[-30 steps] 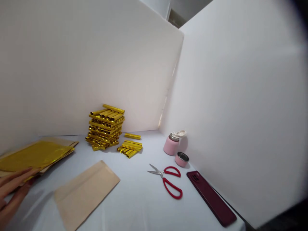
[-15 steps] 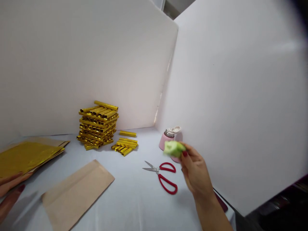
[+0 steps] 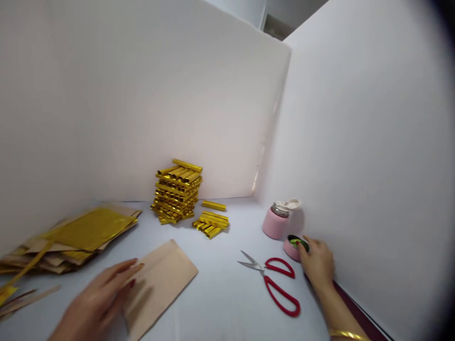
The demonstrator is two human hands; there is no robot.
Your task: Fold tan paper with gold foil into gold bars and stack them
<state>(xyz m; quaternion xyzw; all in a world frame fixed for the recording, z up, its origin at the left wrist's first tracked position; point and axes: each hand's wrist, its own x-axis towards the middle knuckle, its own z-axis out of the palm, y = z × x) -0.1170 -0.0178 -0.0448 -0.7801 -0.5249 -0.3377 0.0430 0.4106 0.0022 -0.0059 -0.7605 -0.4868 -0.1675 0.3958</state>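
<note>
My left hand (image 3: pixel 103 296), somewhat blurred, hovers at the left edge of a folded piece of brown paper (image 3: pixel 165 282). Its fingers are stretched out and hold nothing visible. At the right, my right hand (image 3: pixel 318 263) is at a small round pink cup with a dark inside (image 3: pixel 290 251). The thumb and fingers reach inside the rim, closed on a light green piece (image 3: pixel 294 242) that is partly hidden. Scissors with red handles (image 3: pixel 280 289) lie on the table left of that hand, blades slightly apart.
A pink bottle (image 3: pixel 275 222) with a flipped-up white cap stands by the right wall. Gold foil tubes form a tall stack (image 3: pixel 177 192), with a smaller pile (image 3: pixel 212 223) beside it. Gold-coated sheets (image 3: pixel 92 229) lie left, near loose strips (image 3: pixel 28 300). White walls (image 3: pixel 159 94) enclose the table.
My right hand has lowered the green piece into the pink cup. My left hand has moved from the gold sheets to the brown paper. The view has turned left.
</note>
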